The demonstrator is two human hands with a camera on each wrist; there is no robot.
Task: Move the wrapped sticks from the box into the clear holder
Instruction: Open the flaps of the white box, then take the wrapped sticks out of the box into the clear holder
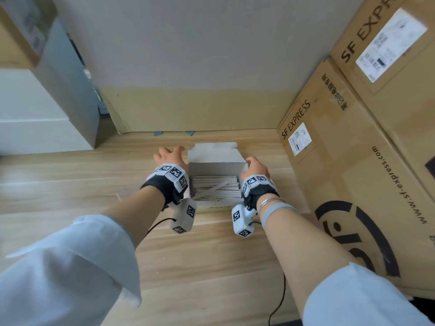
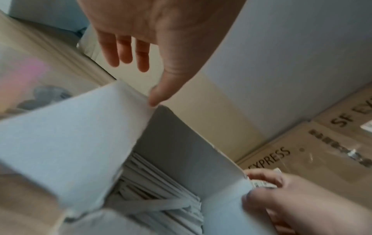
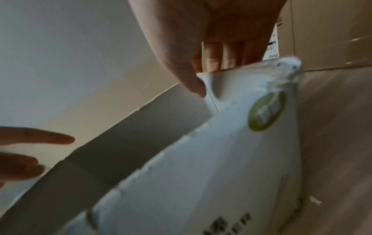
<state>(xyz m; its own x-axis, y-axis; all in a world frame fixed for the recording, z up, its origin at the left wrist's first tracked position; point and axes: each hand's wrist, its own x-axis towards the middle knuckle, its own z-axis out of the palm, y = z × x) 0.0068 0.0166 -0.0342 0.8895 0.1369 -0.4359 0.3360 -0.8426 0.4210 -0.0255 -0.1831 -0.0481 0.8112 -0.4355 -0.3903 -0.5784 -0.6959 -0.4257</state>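
Observation:
A white cardboard box [image 1: 213, 169] stands open on the wooden surface, its lid flap folded back. Several paper-wrapped sticks [image 1: 215, 188] lie flat inside it, also seen in the left wrist view as wrapped sticks [image 2: 157, 190]. My left hand [image 1: 168, 155] hovers at the box's far left corner with fingers straight; its thumb tip [image 2: 153, 101] touches the corner edge. My right hand [image 1: 255, 164] grips the box's right wall [image 3: 231, 143], thumb [image 3: 193, 84] inside and fingers outside. Left of the box is a blurred see-through object [image 2: 26, 82] with a pink sheen; I cannot tell whether it is the holder.
Large brown SF Express cartons [image 1: 353, 172] are stacked close on the right. A cardboard panel [image 1: 200, 109] closes off the back. A white cabinet [image 1: 35, 118] stands at the left. The wooden surface [image 1: 211, 260] stretches toward me, with a black cable [image 1: 281, 300] trailing over it.

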